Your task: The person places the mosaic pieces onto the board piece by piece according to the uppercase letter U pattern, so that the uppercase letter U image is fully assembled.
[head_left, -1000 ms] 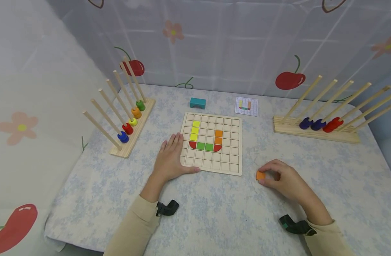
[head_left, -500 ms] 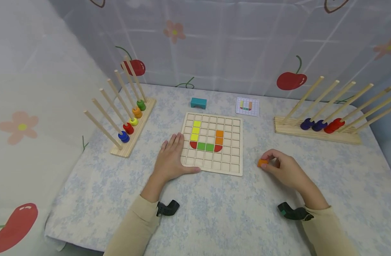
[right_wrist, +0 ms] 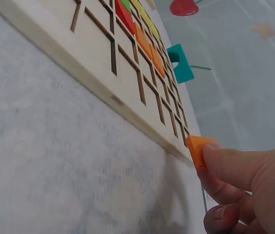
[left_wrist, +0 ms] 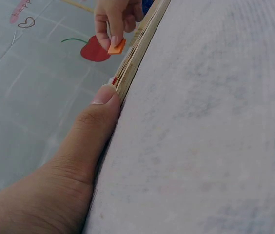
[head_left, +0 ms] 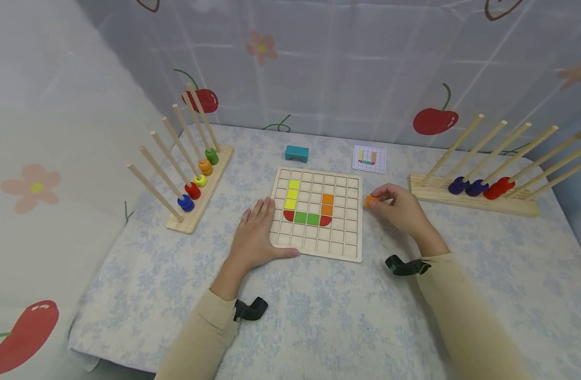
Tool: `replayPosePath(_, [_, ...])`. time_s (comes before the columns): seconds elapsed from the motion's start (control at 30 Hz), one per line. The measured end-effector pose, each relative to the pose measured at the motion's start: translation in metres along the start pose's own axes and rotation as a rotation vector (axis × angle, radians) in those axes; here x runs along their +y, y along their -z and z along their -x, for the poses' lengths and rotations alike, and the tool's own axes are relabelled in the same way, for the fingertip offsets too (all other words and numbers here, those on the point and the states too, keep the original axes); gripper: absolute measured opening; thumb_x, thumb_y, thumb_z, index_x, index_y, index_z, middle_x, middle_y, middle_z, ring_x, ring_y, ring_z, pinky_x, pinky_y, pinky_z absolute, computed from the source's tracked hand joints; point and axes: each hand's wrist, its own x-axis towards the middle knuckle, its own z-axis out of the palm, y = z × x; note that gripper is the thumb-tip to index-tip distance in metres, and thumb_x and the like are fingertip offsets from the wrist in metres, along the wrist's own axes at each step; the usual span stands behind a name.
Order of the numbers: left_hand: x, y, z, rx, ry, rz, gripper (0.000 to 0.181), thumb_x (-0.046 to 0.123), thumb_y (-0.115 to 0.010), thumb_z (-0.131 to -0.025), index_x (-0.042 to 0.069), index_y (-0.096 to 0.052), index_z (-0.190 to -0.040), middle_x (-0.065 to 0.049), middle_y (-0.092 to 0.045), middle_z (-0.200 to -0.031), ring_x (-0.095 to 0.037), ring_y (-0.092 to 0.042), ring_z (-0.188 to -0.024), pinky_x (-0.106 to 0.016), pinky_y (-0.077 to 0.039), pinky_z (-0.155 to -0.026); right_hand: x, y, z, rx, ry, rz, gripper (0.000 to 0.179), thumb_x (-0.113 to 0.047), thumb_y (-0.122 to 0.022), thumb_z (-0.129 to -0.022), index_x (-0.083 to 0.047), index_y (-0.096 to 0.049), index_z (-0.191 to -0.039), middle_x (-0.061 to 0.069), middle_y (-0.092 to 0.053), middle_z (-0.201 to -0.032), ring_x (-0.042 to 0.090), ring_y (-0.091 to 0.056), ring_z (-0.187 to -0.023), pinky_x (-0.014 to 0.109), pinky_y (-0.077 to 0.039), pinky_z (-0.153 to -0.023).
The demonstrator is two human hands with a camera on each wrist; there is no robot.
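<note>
A wooden grid board (head_left: 335, 248) lies mid-table with yellow, green, red and orange tiles set in some of its squares, in a U shape. My left hand (head_left: 254, 237) rests along the board's left edge, fingers straight and thumb stretched along the near edge. Between thumb and fingers, my right hand (head_left: 401, 211) pinches a square orange tile (right_wrist: 196, 150) just off the board's right edge. In the left wrist view the same orange tile (left_wrist: 116, 47) shows above the board's side, which is seen nearly edge-on.
Behind the board stand a teal arch block (head_left: 297, 153) and a pattern card (head_left: 369, 159). A peg rack (head_left: 202, 198) with coloured rings is at the left, another peg rack (head_left: 475, 198) with blue and red rings at the right. A patterned curtain (head_left: 318, 68) hangs behind.
My right hand has moved up and left with the orange tile, from the table at the lower right to the board's right edge. My left hand has stayed in place.
</note>
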Motion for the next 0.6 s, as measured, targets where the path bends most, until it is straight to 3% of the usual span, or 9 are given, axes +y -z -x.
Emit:
replayPosePath(0.23, [0.000,0.000,0.001,0.005,0.001,0.001,0.141,0.093,-0.059,-0.060,0.010,-0.004,-0.160,-0.004,-0.005,-0.169,-0.020,-0.001,-0.157,-0.046,-0.005,-0.127,-0.021,-0.022,-0.029,-0.028,-0.005,-0.039,0.021,-0.022,-0.069,-0.094,-0.008,-0.065,-0.108,0.013,-0.069,-0.105,0.026,-0.060,-0.098,0.032,-0.044,-0.079])
replayPosePath(0.6, [0.000,0.001,0.001,0.014,-0.006,0.006,0.141,0.094,-0.058,-0.060,0.009,-0.006,-0.160,-0.005,-0.006,-0.169,-0.021,-0.003,-0.157,-0.046,-0.006,-0.127,-0.050,-0.048,-0.049,-0.062,0.007,-0.053,0.021,-0.022,-0.068,-0.095,-0.008,-0.065,-0.110,0.013,-0.068,-0.108,0.027,-0.061,-0.100,0.039,-0.047,-0.089])
